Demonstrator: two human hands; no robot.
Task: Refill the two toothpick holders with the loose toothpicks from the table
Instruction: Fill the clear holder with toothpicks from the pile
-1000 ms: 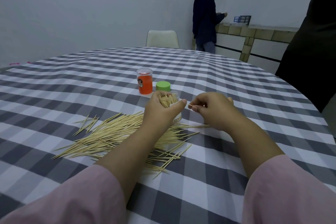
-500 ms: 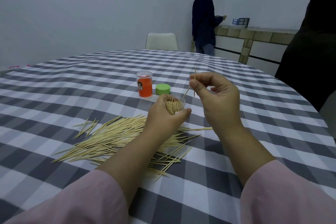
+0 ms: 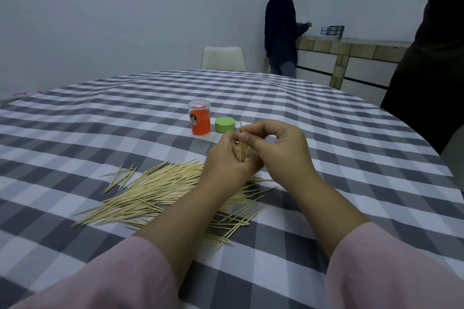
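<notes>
My left hand [image 3: 227,163] grips a clear toothpick holder [image 3: 241,154] partly filled with toothpicks, held just above the table. My right hand [image 3: 278,148] pinches a toothpick [image 3: 241,126] at the holder's mouth, its tip poking up past my fingers. A wide pile of loose toothpicks [image 3: 160,194] lies on the checked cloth under and left of my forearms. The second holder [image 3: 199,120], orange with a clear cap, stands upright behind my hands. Beside it lies a green lid [image 3: 225,124].
The round table carries a grey and white checked cloth [image 3: 100,128]. A white chair [image 3: 224,58] stands at the far side. One person in dark clothes [image 3: 282,25] stands at a counter in the back; another dark figure [image 3: 434,63] is close at the right edge.
My right hand has come down from above with the toothpick to the mouth of the holder. My left hand has kept hold of the holder and tilted it slightly.
</notes>
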